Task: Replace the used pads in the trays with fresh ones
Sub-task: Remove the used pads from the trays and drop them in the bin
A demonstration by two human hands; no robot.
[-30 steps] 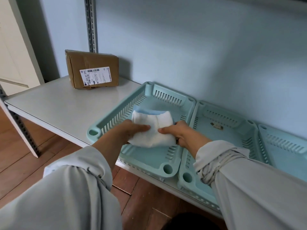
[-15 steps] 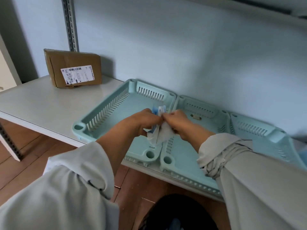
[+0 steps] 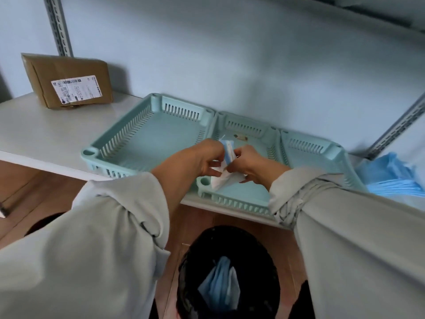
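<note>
Three pale green slotted trays stand side by side on the white shelf: the left tray [image 3: 147, 139], the middle tray [image 3: 248, 194] and the right tray [image 3: 317, 155]. None holds a pad. My left hand [image 3: 202, 157] and my right hand [image 3: 248, 162] both grip a folded-up white and blue used pad [image 3: 224, 178], held above the front corner where the left and middle trays meet. A stack of fresh blue pads [image 3: 395, 178] lies on the shelf at the far right.
A black bin [image 3: 230, 272] stands on the wooden floor under the shelf, with a blue and white pad inside. A taped cardboard box [image 3: 69, 81] sits at the shelf's back left. Metal shelf uprights run along the wall. A small mark lies in the middle tray.
The pad came out of the left tray and was folded small between both hands. The view dropped, so the black bin and the fresh pad stack now show.
</note>
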